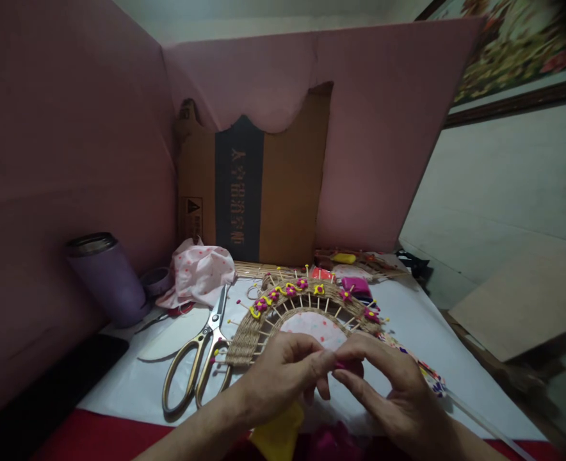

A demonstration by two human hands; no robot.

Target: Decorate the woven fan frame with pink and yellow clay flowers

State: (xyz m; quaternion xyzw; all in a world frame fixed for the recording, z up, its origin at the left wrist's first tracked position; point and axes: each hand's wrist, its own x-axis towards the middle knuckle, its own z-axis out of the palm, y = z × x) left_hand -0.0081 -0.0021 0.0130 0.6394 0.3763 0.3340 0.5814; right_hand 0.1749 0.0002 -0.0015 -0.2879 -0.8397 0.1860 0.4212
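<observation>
left hand [283, 374], right hand [398, 390]: both pinching clay bit [346, 365]; under them: jute arch [244, 339]; left: scissors [201, 352]; beyond: cloth [199, 272], tumbler [107, 278]

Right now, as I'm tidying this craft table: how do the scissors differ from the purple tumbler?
The scissors lie flat on the white sheet; the purple tumbler stands upright. The scissors are gold-handled and near the left hand; the tumbler is farther off, by the pink wall. Neither is touched.
</observation>
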